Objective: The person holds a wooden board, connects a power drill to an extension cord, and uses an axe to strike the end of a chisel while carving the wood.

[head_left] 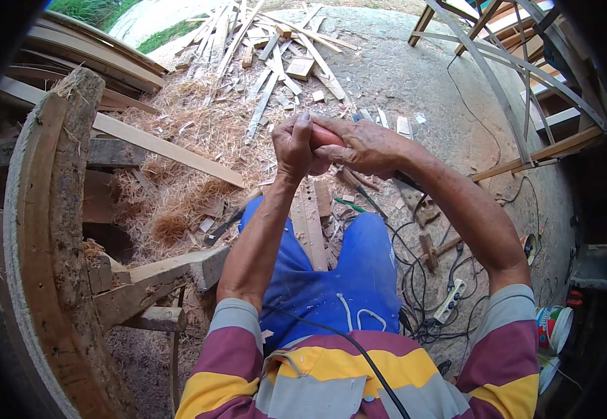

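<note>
Ground (394,63) spreads wide, littered with shavings (171,227) and a loose heap of wood offcuts (300,68) ahead. Heavy curved timber (34,209) rises along the left side. Blue trousers (366,255) cover the person's spread legs, and a narrow drilled board (309,227) runs lengthwise between them, just below the hands and pointing away from the body. Both arms stretch forward and meet over its far end. The left hand (293,148) is clenched with its thumb up, the right hand (367,148) curls in from the other side, and both grasp one reddish piece (328,136). It lies directly between them, touching both, so neither is nearer; its visible stretch runs left to right, dipping slightly rightward, across the board's line. Its ends are hidden by the fingers.
</note>
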The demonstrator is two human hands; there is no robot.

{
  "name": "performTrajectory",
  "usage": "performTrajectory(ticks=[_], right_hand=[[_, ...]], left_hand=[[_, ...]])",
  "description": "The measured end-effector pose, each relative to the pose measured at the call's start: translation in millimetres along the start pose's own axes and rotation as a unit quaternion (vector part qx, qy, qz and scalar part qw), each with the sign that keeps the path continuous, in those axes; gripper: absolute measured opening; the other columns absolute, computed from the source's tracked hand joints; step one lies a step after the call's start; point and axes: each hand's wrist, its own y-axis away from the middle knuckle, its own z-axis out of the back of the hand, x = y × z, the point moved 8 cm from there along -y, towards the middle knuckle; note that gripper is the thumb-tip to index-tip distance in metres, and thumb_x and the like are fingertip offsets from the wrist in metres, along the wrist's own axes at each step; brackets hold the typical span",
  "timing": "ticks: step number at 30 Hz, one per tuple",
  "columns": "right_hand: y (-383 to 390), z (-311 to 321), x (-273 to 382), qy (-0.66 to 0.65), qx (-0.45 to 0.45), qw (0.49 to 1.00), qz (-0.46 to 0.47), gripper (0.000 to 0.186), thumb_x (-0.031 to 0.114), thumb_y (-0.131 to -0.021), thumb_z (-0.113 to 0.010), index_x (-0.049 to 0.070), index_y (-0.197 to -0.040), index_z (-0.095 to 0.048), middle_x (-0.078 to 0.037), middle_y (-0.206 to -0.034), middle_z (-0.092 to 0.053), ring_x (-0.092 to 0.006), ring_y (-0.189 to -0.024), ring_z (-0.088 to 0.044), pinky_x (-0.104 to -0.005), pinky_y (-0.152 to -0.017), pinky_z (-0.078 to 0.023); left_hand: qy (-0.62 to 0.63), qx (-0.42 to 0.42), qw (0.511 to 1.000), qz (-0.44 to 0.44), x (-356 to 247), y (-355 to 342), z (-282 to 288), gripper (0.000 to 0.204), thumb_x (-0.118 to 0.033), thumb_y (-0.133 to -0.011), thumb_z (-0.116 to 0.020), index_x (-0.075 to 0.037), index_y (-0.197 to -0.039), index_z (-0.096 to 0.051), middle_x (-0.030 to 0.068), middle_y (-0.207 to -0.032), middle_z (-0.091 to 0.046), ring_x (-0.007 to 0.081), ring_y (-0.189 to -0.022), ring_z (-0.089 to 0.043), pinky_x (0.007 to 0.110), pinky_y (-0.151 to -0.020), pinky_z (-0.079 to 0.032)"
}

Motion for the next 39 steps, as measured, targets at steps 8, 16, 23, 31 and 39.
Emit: performTrajectory(ticks=[8,16,23,31,39], right_hand=[[13.4,51.9,22.4,0.033,-0.044,0.998,-0.032,0.068,0.051,-0.096,-0.055,0.018,-0.153,-0.037,-0.019,-0.135,-0.061,-0.0386,-0.120,-0.061,-0.0471,-0.105,-0.045],[5.1,29.8,3.2,0.022,-0.016,0.996,-0.086,0.070,0.054,-0.096,-0.055,0.022,-0.155,-0.034,-0.018,-0.132,-0.063,-0.0371,-0.117,-0.063,-0.0466,-0.102,-0.048],[-4.0,23.9,-6.8,0.023,-0.026,0.998,-0.056,0.071,0.056,-0.095,-0.054,0.023,-0.155,-0.035,-0.019,-0.134,-0.062,-0.0363,-0.116,-0.064,-0.0464,-0.102,-0.048],[-5.3,20.3,-10.4,0.016,-0.023,0.997,-0.071,0.069,0.054,-0.095,-0.055,0.021,-0.154,-0.036,-0.019,-0.131,-0.064,-0.0363,-0.115,-0.064,-0.0462,-0.101,-0.048],[-8.0,20.2,-8.4,0.004,-0.022,0.998,-0.053,0.067,0.050,-0.096,-0.055,0.008,-0.147,-0.043,-0.024,-0.130,-0.062,-0.0393,-0.120,-0.060,-0.0460,-0.104,-0.046]], left_hand=[[0.011,0.030,0.999,-0.024,-40.2,-36.6,-13.3,0.045,-0.027,-0.098,-0.050,0.004,-0.071,-0.070,0.0083,-0.066,-0.070,0.0096,-0.055,-0.059,0.026,-0.057,-0.049],[0.013,0.048,0.999,-0.014,-36.1,-25.3,-19.4,0.051,-0.027,-0.098,-0.044,0.005,-0.070,-0.073,0.0118,-0.064,-0.070,0.0137,-0.052,-0.061,0.027,-0.058,-0.052],[-0.018,0.031,0.999,-0.016,-26.4,-27.9,-11.2,0.052,-0.029,-0.099,-0.044,0.004,-0.069,-0.072,0.0127,-0.064,-0.070,0.0146,-0.051,-0.061,0.026,-0.058,-0.051],[0.023,0.066,0.997,-0.016,-27.9,-27.7,-15.1,0.049,-0.027,-0.098,-0.045,0.005,-0.074,-0.073,0.0128,-0.066,-0.071,0.0128,-0.053,-0.063,0.027,-0.056,-0.054],[-0.002,0.035,0.999,-0.003,-14.1,-30.4,-6.9,0.050,-0.029,-0.099,-0.046,0.005,-0.075,-0.072,0.0120,-0.066,-0.071,0.0129,-0.054,-0.063,0.027,-0.057,-0.054]])
